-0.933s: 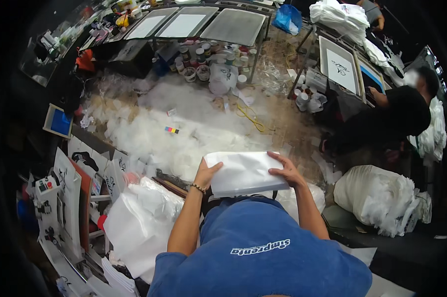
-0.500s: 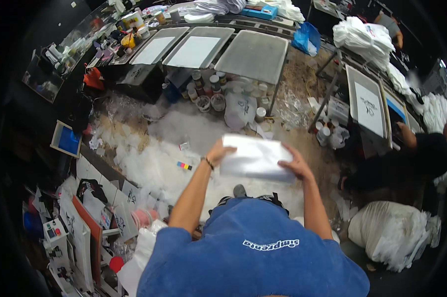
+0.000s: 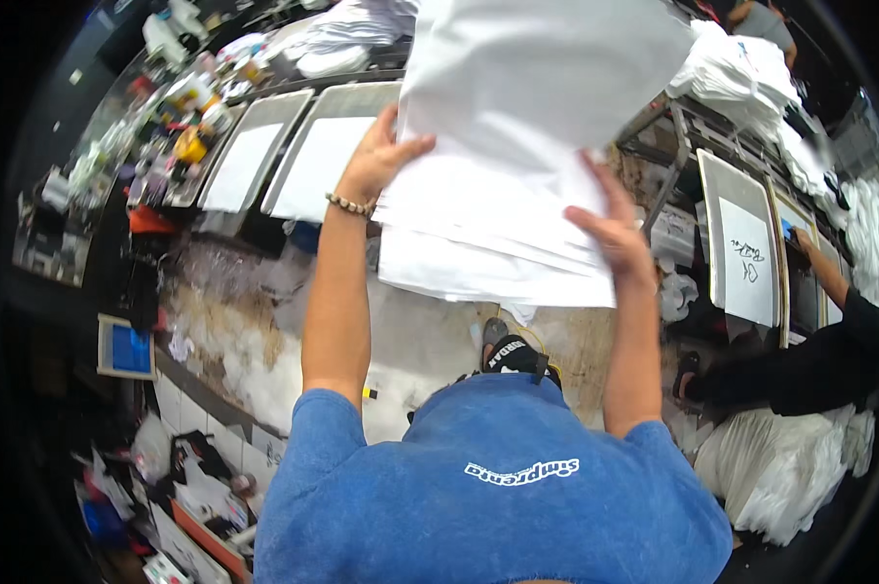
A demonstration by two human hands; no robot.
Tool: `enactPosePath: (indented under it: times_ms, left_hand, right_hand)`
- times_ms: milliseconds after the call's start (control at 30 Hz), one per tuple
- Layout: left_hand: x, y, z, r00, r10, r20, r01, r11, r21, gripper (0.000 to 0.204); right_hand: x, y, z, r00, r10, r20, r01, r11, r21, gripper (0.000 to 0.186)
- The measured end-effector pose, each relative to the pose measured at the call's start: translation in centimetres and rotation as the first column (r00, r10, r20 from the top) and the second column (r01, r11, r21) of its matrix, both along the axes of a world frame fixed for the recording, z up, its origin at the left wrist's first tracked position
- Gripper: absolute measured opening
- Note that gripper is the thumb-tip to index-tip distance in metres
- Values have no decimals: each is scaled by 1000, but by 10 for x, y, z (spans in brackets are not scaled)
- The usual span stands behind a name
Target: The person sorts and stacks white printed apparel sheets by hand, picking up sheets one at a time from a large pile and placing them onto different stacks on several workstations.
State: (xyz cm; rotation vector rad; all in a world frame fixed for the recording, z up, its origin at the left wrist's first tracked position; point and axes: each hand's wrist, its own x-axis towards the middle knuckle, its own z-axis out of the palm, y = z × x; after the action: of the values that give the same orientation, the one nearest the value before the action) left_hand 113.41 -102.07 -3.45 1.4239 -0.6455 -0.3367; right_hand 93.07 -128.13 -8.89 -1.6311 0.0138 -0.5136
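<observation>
Hands [image 3: 498, 195] clamped on either edge of white stack [image 3: 517, 165], raised high over floor [image 3: 430, 331]; loose lower sheets likely to slide out.

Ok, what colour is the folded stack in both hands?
Plain white stack, clearest in the head view.

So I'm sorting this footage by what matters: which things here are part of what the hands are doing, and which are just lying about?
In hand:
- stack of white fabric, gripped at its edges
- left hand
- right hand

Lying about:
- printing screens on the bench
- cluttered paint pots
- framed screen by a co-worker's arm
- white cloth bundle
- blue-centred frame
</observation>
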Motion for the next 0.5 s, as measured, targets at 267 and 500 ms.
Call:
enactPosePath:
  times_ms: [267, 500]
  left_hand:
    - [136, -8, -287, 976, 211, -53, -108, 681, 724, 58]
    - [139, -27, -296, 926, 352, 136, -347, 656, 670, 41]
  right_hand:
    - [112, 13, -255, 921, 18, -390, 44, 988, 149, 78]
    - [108, 16, -236, 892, -187, -411, 242, 966, 86, 70]
